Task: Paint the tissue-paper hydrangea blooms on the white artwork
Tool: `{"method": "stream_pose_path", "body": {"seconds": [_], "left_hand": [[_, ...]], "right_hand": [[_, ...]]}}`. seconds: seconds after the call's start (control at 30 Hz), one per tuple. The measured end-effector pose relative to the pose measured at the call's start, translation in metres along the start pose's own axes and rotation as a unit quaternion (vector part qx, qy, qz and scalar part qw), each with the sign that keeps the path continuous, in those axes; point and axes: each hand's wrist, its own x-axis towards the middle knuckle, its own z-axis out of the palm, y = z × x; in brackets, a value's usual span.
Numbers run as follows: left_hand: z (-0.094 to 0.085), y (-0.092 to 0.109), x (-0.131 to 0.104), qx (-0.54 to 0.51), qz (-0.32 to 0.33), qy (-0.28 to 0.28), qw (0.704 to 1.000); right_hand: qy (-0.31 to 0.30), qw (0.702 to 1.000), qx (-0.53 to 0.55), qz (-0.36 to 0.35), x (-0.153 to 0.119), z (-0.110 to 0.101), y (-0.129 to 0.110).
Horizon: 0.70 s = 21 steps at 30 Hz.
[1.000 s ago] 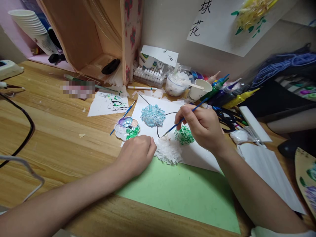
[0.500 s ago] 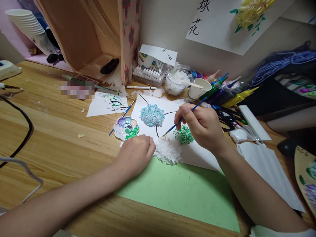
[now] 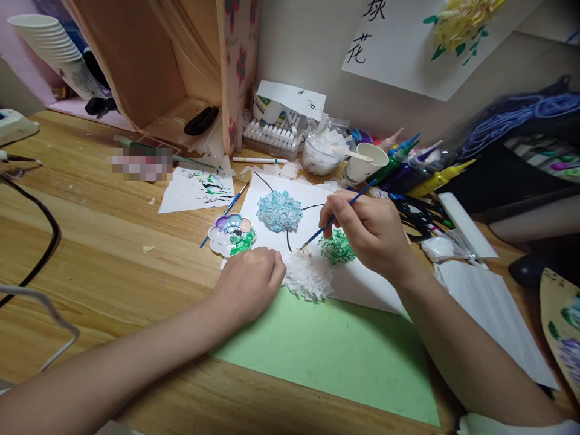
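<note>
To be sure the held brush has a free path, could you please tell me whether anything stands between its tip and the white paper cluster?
Nothing visible does: the right hand holds the brush with its tip at the far edge of the white paper cluster; the left hand lies to one side.

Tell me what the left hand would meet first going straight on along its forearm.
Most likely the white ruffled tuft, whose edge lies right beside the left hand; whether they touch is unclear.
</note>
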Motion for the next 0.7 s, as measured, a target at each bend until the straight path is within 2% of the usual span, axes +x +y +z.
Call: {"method": "stream_pose_path", "body": {"seconds": [0.27, 0.47, 0.7], "left_hand": [[0.0008, 0.0004, 0.0005, 0.003, 0.001, 0.004, 1.000], [0.0002, 0.0012, 0.0005, 0.002, 0.004, 0.003, 1.000], [-0.0020, 0.0010, -0.0007, -0.002, 0.003, -0.004, 1.000]], "right_hand": [[-0.007, 0.999, 0.031, -0.004, -0.0012, 0.0054, -0.0007], [0.017, 0.998, 0.057, 0.016, -0.0017, 0.0055, 0.0010], [-0.014, 0.998, 0.049, 0.022, -0.0002, 0.0073, 0.0010]]}}
